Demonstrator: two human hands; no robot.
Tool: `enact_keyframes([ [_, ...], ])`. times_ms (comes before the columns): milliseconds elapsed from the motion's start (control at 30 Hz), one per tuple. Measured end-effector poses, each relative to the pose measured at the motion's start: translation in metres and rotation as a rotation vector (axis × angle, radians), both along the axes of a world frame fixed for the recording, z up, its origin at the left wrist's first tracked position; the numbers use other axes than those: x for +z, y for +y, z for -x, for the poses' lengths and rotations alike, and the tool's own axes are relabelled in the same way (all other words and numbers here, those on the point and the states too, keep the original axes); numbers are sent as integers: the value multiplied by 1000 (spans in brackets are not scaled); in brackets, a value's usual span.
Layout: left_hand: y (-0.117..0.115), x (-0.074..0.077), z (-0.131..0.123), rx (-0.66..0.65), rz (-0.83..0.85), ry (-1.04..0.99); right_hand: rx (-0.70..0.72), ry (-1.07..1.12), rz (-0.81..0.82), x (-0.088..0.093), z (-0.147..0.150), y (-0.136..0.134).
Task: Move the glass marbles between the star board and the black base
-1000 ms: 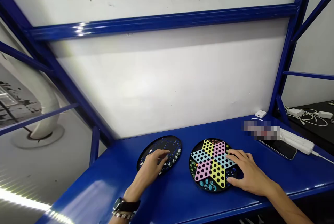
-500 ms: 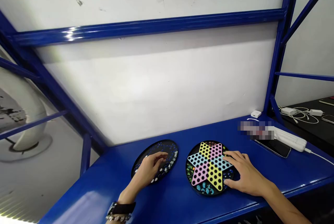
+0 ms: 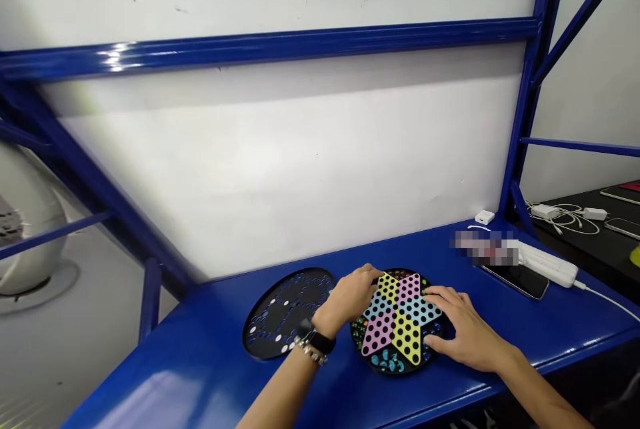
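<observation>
1. The left hand (image 3: pixel 353 295), with a watch and bracelet (image 3: pixel 314 343) on its wrist, rests on the far left rim of a round Chinese checkers board (image 3: pixel 397 322). Its fingers are loosely curled, and I cannot tell whether they pinch anything.
2. The right hand (image 3: pixel 465 332) lies spread and flat on the board's right side. Its fingertips are on the coloured star and its thumb is at the near rim.
3. Both hands are on a glossy blue metal shelf (image 3: pixel 200 362).
4. A black perforated disc (image 3: pixel 280 312) lies flat on the shelf, just left of the board.
5. To the right of the board are a dark phone (image 3: pixel 517 280) and a white power strip (image 3: pixel 547 264). A small white charger (image 3: pixel 484 217) sits farther back by the white wall (image 3: pixel 300 162).
6. A blue beam (image 3: pixel 280 45) crosses the wall above.
7. The board lies flat at the middle of the shelf near its front edge. Being round, it has no long axis. The star's yellow arms run far to near, the light blue arms left to right, and the pink arms diagonally.
</observation>
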State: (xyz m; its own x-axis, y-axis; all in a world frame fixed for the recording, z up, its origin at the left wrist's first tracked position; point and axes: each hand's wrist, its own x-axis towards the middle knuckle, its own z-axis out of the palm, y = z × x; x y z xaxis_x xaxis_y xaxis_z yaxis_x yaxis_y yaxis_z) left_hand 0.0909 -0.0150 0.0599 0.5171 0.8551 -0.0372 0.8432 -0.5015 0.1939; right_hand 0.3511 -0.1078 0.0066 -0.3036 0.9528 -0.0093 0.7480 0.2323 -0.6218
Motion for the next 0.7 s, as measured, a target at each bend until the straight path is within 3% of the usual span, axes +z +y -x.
enact_keyframes([
  [200,31,1,-51,-66,-6,102,-6,17,-19,-1,0,1],
  [367,36,0,-83,-7,-23,166,12,-14,-32,-2,0,2],
  [700,36,-1,-90,-8,40,134,3,34,-21,-7,-1,1],
])
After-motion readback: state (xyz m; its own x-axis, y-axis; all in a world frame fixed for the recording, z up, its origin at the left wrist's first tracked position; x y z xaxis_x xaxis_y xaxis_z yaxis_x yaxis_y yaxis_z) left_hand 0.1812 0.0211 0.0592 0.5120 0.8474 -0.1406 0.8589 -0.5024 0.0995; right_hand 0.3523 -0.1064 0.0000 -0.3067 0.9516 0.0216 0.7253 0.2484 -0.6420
